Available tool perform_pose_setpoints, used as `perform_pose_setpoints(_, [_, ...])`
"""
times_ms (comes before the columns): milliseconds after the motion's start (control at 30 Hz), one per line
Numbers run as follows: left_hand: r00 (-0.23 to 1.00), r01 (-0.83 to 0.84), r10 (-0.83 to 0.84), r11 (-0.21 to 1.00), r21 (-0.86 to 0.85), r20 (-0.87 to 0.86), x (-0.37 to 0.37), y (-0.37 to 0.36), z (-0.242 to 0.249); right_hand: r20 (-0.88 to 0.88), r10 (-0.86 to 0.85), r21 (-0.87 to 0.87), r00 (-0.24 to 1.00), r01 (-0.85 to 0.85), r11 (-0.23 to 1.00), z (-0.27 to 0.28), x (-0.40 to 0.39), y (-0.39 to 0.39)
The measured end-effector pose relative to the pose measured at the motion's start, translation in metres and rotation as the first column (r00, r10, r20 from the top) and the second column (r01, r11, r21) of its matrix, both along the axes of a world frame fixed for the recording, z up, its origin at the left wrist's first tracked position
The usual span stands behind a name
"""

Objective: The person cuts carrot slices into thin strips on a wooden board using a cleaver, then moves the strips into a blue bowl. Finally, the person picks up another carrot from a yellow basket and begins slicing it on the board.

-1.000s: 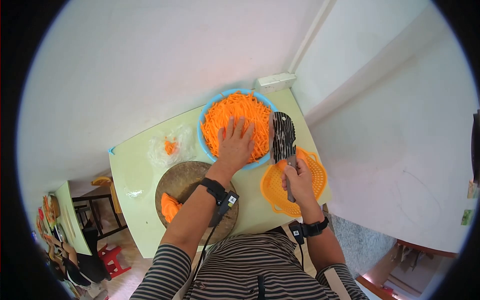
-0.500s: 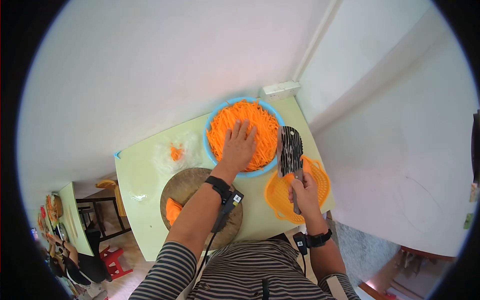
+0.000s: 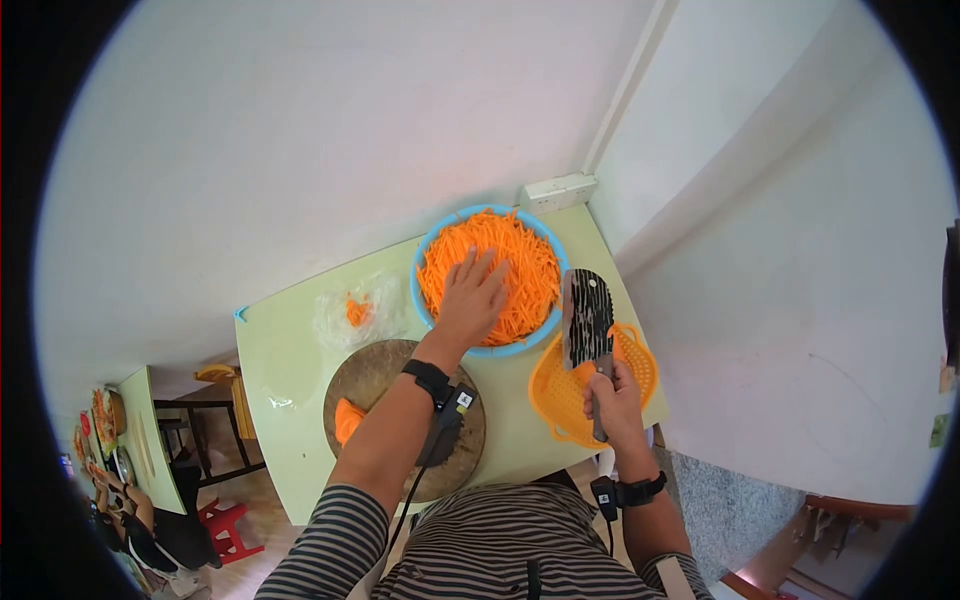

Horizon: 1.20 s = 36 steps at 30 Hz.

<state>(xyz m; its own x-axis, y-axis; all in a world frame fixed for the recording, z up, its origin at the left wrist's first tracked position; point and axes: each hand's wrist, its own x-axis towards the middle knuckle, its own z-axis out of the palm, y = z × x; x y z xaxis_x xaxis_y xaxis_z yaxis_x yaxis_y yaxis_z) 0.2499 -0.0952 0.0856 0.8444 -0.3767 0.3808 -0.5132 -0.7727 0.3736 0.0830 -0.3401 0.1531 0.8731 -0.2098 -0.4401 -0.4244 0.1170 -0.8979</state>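
Observation:
My left hand (image 3: 470, 303) lies with fingers spread on a heap of shredded carrot (image 3: 520, 265), which fills a blue basin (image 3: 416, 285). In my right hand (image 3: 616, 400) is a cleaver (image 3: 588, 318), gripped by its handle with the dark, streaked blade pointing away from me. The cleaver is above a yellow colander (image 3: 551, 405), where some orange pieces show behind the blade and hand. Below my left forearm is a round wooden chopping board (image 3: 375, 368) with a piece of carrot (image 3: 347, 420) on it, partly covered by the arm.
A clear plastic bag (image 3: 383, 318) with orange scraps lies left of the basin on the pale green table (image 3: 285, 360). A socket box (image 3: 558, 193) is on the wall behind. At far left are a red stool (image 3: 228, 528) and another person (image 3: 150, 530) by a second table.
My left hand has shifted slightly left on the shredded carrot, its fingers a little more curled. The cleaver has moved slightly down and right in view with my right hand.

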Motion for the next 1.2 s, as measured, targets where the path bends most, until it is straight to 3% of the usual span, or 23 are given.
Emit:
perform_pose_setpoints(33, [1.000,0.000,0.000,1.000,0.000,0.000,-0.002,0.002,0.001,0.008,0.004,0.000,1.000,-0.004,1.000,-0.001,-0.001,-0.001])
perform_pose_setpoints(100, [0.997,-0.035,0.047,0.982,-0.186,0.060,-0.008,0.006,0.003,0.011,0.000,0.012,1.000,0.000,1.000,0.001,-0.005,0.000])
perform_pose_setpoints(200, [0.992,-0.072,0.100,0.945,-0.319,0.074,-0.013,0.011,0.006,0.014,-0.011,0.047,1.000,0.011,0.999,0.004,-0.009,0.002])
perform_pose_setpoints(333, [0.987,-0.061,0.117,0.909,-0.413,0.113,-0.015,0.011,0.017,0.035,-0.020,0.126,0.999,0.016,0.992,0.003,-0.012,0.002])
perform_pose_setpoints(400, [0.988,-0.152,0.133,0.874,-0.461,-0.073,-0.016,0.012,0.024,0.035,-0.022,0.150,0.999,0.017,0.989,0.006,-0.013,0.004])
perform_pose_setpoints(533, [0.991,-0.132,0.116,0.839,-0.528,-0.064,-0.021,0.008,0.031,0.051,-0.010,0.196,0.999,0.000,0.981,0.013,-0.016,0.005])
perform_pose_setpoints(600, [0.948,-0.261,0.031,0.646,-0.717,-0.317,-0.034,0.000,0.029,0.070,-0.009,0.210,0.998,-0.006,0.978,0.017,-0.019,0.007])
perform_pose_setpoints(800, [0.788,-0.487,-0.108,0.492,-0.721,-0.606,-0.083,0.011,0.026,0.071,-0.029,0.264,0.997,0.009,0.965,0.016,-0.022,0.011])
perform_pose_setpoints(933, [0.729,-0.582,-0.071,0.460,-0.671,-0.681,-0.128,0.043,0.025,0.051,-0.003,0.235,0.999,-0.009,0.972,0.010,-0.031,0.013])
perform_pose_setpoints(1033, [0.765,-0.577,0.044,0.489,-0.654,-0.643,-0.168,0.089,0.005,0.050,0.058,0.204,0.997,-0.067,0.977,0.007,-0.043,0.012])
perform_pose_setpoints(1133, [0.685,-0.702,0.172,0.417,-0.577,-0.708,-0.209,0.140,-0.007,-0.029,0.076,0.092,0.997,-0.073,0.993,0.002,-0.053,0.014])
perform_pose_setpoints(1200, [0.679,-0.729,0.307,0.391,-0.562,-0.667,-0.238,0.172,-0.018,-0.032,0.115,0.122,0.993,-0.110,0.986,-0.004,-0.060,0.018])
